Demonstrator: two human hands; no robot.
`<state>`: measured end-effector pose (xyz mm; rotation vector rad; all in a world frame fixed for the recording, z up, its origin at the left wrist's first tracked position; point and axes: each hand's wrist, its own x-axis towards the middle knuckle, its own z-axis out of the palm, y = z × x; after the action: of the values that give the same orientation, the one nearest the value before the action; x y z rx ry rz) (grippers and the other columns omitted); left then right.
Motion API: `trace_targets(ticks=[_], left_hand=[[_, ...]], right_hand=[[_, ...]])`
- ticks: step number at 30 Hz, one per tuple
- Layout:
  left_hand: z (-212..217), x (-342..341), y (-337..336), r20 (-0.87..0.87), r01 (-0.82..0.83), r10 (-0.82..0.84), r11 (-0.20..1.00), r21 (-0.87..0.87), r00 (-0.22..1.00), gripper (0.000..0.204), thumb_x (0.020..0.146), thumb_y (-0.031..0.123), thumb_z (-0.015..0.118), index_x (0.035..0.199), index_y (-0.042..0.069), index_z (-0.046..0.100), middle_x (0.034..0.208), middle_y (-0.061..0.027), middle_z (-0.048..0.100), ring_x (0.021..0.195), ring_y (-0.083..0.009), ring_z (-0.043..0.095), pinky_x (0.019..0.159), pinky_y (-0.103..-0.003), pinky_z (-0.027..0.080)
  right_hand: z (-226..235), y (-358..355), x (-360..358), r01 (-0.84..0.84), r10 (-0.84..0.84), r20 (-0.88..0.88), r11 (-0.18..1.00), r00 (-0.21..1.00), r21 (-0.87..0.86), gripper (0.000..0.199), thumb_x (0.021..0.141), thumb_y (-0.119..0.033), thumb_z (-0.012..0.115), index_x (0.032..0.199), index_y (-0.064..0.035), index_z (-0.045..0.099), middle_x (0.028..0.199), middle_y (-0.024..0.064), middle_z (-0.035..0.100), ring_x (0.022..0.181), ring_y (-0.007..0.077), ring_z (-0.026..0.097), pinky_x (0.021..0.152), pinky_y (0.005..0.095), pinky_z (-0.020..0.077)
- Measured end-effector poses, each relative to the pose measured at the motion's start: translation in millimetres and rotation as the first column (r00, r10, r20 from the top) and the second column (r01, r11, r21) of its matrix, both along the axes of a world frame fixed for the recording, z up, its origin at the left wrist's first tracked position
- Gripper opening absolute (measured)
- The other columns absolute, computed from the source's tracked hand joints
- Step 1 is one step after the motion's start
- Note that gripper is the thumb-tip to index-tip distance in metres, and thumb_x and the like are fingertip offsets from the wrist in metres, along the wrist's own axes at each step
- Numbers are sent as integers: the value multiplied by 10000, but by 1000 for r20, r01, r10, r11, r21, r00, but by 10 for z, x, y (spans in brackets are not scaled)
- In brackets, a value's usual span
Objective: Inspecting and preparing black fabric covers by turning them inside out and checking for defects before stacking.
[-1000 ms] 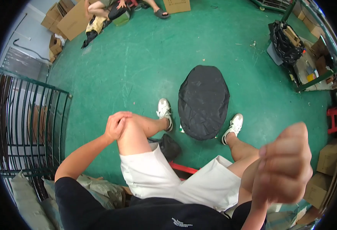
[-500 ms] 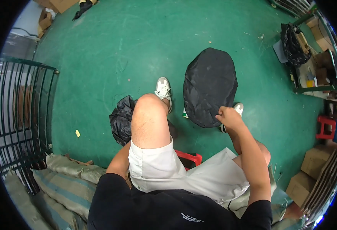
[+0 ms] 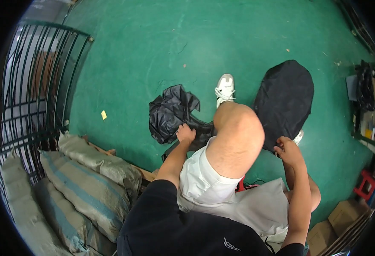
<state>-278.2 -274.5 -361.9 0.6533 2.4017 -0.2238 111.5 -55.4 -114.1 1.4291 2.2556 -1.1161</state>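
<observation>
A flat oval cover of black fabric (image 3: 285, 102) lies in front of me on the right, next to my right shoe. Curled at its near edge is my right hand (image 3: 288, 150), with thumb and fingers closed on the fabric. On the other side of my raised knee, a crumpled heap of thin black fabric (image 3: 169, 113) rests on the floor. My left hand (image 3: 186, 133) has its bent fingers on the near side of this heap, gripping a fold. Part of the heap runs behind my leg and is hidden.
Stuffed woven sacks (image 3: 85, 187) lie at the lower left, beside a dark metal rack (image 3: 46, 81). Cardboard boxes (image 3: 345, 216) and a red stool (image 3: 365, 184) stand at the right. A shelf with a black bag (image 3: 367, 87) is farther right. The floor (image 3: 221, 34) is green.
My view has turned left. My left hand, hidden behind my leg before, is now on the crumpled black fabric. My right hand stays at the oval cover's near edge.
</observation>
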Motion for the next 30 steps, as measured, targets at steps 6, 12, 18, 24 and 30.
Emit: trace_targets(ticks=[6, 12, 18, 24, 30], left_hand=[[93, -460, -106, -410, -56, 99, 992, 115, 907, 648, 728, 348, 795, 1258, 102, 515, 1309, -135, 531, 1218, -340, 519, 945, -472, 451], [348, -893, -171, -125, 88, -81, 995, 47, 989, 432, 762, 383, 778, 1051, 75, 688, 1040, -172, 700, 1018, -339, 662, 878, -452, 519], [963, -1022, -312, 25, 66, -68, 993, 97, 997, 539, 776, 504, 742, 1149, 118, 701, 1088, -193, 695, 1041, -375, 654, 902, -452, 514], [1642, -1061, -482, -161, -107, 137, 978, 179, 977, 593, 837, 506, 710, 936, -79, 695, 821, -216, 702, 817, -316, 696, 799, -393, 521], [2092, -980, -696, 323, -465, 336, 610, 641, 885, 539, 962, 309, 607, 1305, -92, 502, 1183, -173, 623, 987, -258, 630, 768, -384, 517]], right_hand=[[50, 31, -86, 2, -2, 3, 998, 1000, -56, 322, 809, -153, 724, 1074, 3, 628, 1029, 194, 671, 965, 341, 660, 805, 421, 521], [65, 46, -52, -147, 141, 71, 986, 987, 84, 296, 828, -237, 708, 1011, -19, 629, 1009, 175, 667, 977, 373, 639, 829, 469, 502], [118, 93, -147, -241, 241, 9, 968, 971, 65, 290, 844, -269, 674, 973, -12, 634, 984, 172, 672, 966, 365, 647, 851, 466, 503], [62, 61, -201, -286, 285, 21, 958, 958, 16, 410, 841, -277, 673, 1158, -25, 606, 1187, 192, 614, 1108, 359, 602, 919, 473, 488], [34, 157, -189, -296, 296, 197, 955, 935, -29, 558, 841, -302, 678, 1318, -53, 528, 1355, 156, 534, 1274, 339, 497, 1009, 474, 431]])
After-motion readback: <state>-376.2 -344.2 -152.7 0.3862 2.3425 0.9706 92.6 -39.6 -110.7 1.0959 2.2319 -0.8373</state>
